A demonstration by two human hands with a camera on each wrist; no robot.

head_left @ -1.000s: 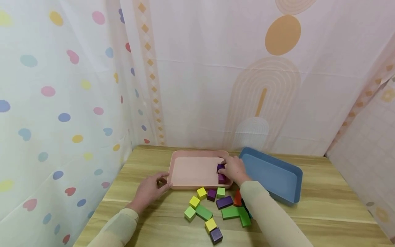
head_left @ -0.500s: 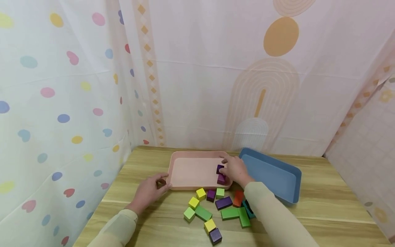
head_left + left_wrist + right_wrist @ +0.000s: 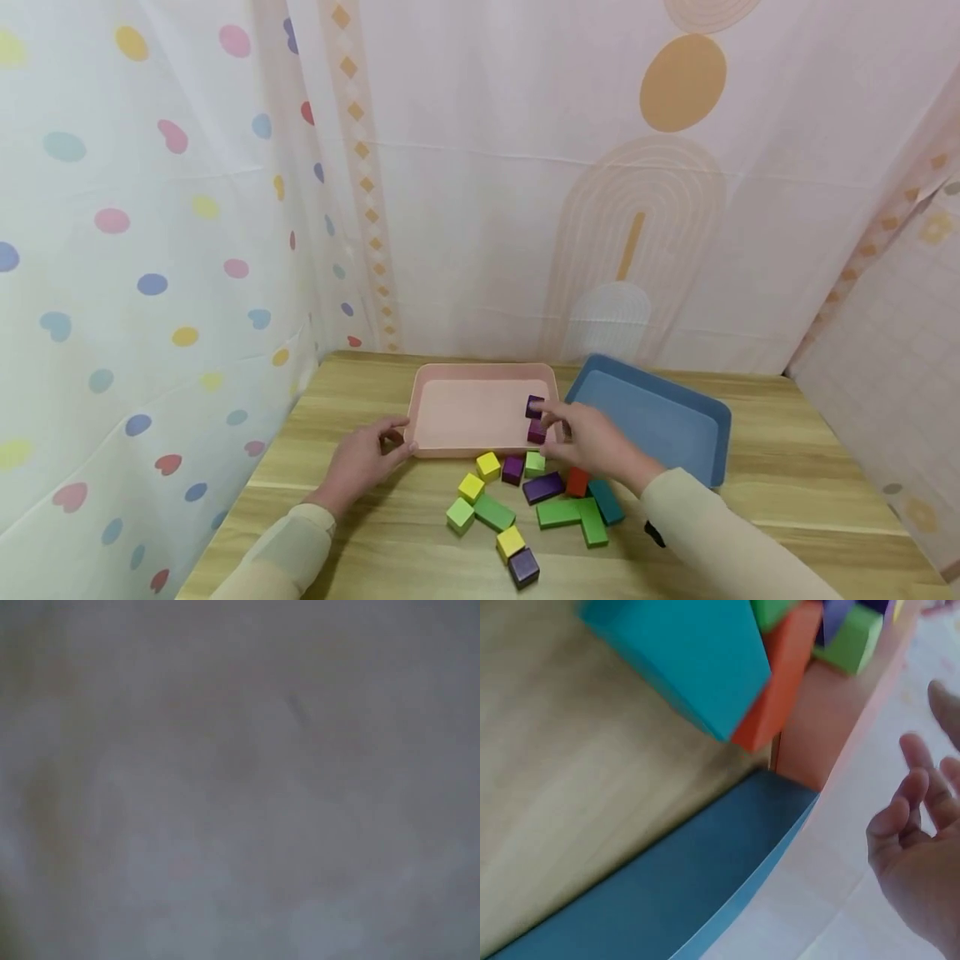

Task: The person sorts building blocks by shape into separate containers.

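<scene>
Since the R hand (image 3: pixel 600 442) hangs just right of the far purple cube (image 3: pixel 533 412) & near purple cube (image 3: pixel 536 432), both in the pink tray (image 3: pixel 465 412) at its right end, it's the nearer hand by far; the L hand (image 3: pixel 360 461) is at the opp. end, fingertips at the tray's left wall by the near corner. From the R hand the pair lies left, approx. level w/ its fingertips, gap btwn index & thumb facing them. Cubes have no long axis, but the pair runs near-to-far along the tray's right wall, i.e. across the reach of the fingers; tray's long axis goes L–R. R hand has nothing in it, fingers loosely bent, thumb well off the index; index tip overlaps the far cube in head view, can't tell if touching. L hand: no block, thumb & fingers apart, prob. resting on the tray; L wrist view's too blurred to confirm. Loose purple cube (image 3: pixel 513 470) & light green cube (image 3: pixel 534 464) sit on the table just outside the tray's near wall.
</scene>
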